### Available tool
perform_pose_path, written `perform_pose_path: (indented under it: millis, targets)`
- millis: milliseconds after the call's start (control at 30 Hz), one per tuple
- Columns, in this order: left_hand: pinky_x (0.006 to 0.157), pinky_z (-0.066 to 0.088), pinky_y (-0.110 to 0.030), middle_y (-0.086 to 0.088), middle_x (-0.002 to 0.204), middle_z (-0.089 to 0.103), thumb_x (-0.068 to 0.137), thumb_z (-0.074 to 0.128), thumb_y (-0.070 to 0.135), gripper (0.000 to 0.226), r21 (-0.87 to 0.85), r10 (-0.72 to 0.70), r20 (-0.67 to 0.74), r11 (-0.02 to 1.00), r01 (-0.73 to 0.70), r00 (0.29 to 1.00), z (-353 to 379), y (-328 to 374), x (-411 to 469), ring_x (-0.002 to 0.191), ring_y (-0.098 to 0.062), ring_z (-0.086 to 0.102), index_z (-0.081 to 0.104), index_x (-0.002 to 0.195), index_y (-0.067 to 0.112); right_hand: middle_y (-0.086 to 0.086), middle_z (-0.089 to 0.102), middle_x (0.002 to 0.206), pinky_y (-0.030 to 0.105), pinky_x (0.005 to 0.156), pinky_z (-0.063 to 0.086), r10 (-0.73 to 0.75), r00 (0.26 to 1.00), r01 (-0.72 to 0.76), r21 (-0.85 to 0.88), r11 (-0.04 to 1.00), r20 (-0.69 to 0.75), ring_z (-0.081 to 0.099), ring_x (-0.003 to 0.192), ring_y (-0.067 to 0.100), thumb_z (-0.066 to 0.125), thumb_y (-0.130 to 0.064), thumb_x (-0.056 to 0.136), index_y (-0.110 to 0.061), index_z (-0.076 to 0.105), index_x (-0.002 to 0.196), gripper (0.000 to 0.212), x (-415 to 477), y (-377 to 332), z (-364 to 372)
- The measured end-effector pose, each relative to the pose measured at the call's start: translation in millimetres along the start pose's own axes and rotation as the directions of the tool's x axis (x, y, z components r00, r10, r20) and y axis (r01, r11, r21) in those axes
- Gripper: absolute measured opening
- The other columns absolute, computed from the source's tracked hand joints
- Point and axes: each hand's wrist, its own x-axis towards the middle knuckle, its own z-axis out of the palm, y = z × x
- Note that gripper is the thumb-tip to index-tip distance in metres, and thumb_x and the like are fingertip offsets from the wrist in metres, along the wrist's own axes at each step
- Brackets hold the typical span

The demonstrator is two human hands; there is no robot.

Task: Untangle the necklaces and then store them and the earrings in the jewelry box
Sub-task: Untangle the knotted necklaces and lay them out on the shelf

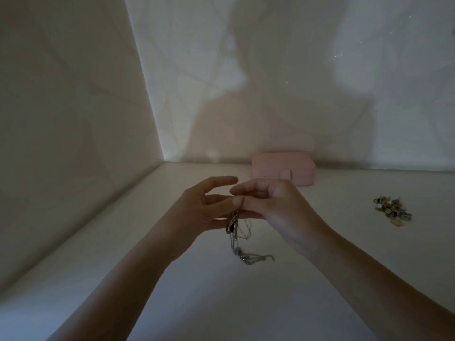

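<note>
Left hand (209,205): pinches the necklaces (235,236), forefinger stretched out.
Right hand (273,205): fingers curled, pinching the same tangle.
Necklaces: hang from both hands, tails lying on the table (197,303).
Box (283,172): shut, by the wall.
Earrings (392,210): heaped at right, well apart.

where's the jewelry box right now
In the head view, the pink jewelry box sits closed against the back wall, just beyond the right hand.
</note>
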Motion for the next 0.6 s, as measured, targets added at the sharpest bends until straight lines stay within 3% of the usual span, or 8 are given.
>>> perform_pose_path:
  millis: [100,200,433,500,600]
  targets:
    - [0.078,0.058,-0.030,-0.011,0.098,0.074,0.068,0.073,0.020,0.045,0.038,-0.032,-0.009,0.999,0.033,0.999,-1.7,1.1,-1.0,0.090,-0.023,0.071,0.062,0.111,0.011,0.009,0.071,0.073,0.022,0.063,0.056,0.121,0.993,-0.122,0.127,0.984,0.017,0.070,0.068,0.017,0.071,-0.003,0.079,-0.005,0.068,0.084,0.006,0.6,-0.4,-2.1]
    - [0.068,0.057,-0.026,-0.012,0.087,0.074,0.063,0.076,0.023,0.040,0.129,-0.025,-0.086,0.991,0.036,0.996,-0.2,0.6,-0.9,0.077,-0.020,0.071,0.066,0.098,0.006,0.007,0.069,0.070,0.020,0.060,0.054,0.168,0.986,-0.167,0.124,0.978,0.002,0.068,0.064,0.014,0.071,-0.006,0.080,-0.006,0.069,0.082,0.003,2.5,1.7,-5.0]
    - [0.063,0.055,-0.022,-0.008,0.075,0.073,0.077,0.075,0.011,0.009,0.248,0.008,-0.176,0.968,0.036,0.984,-4.1,-0.3,1.8,0.065,-0.013,0.067,0.073,0.085,0.006,0.003,0.070,0.071,0.017,0.063,0.053,0.211,0.971,-0.231,0.204,0.951,0.115,0.066,0.065,0.008,0.068,-0.001,0.080,-0.009,0.074,0.086,0.011,6.8,7.7,-8.3]
    - [0.065,0.055,-0.025,-0.006,0.070,0.071,0.079,0.074,0.008,0.002,0.279,0.017,-0.205,0.959,0.042,0.979,-6.5,-1.6,3.3,0.063,-0.012,0.065,0.074,0.081,0.009,0.005,0.072,0.077,0.018,0.065,0.054,0.190,0.969,-0.215,0.166,0.962,0.156,0.067,0.069,0.010,0.066,0.006,0.079,-0.010,0.074,0.087,0.020,6.7,6.8,-9.0]
    - [0.064,0.055,-0.029,-0.005,0.067,0.070,0.082,0.070,0.005,0.006,0.285,0.007,-0.209,0.957,0.054,0.978,-7.2,-3.0,4.5,0.063,-0.017,0.065,0.071,0.077,0.008,0.007,0.073,0.081,0.017,0.066,0.052,0.062,0.992,-0.061,-0.019,0.998,0.107,0.066,0.071,0.010,0.069,0.009,0.077,-0.010,0.074,0.089,0.023,5.8,6.8,-6.9]
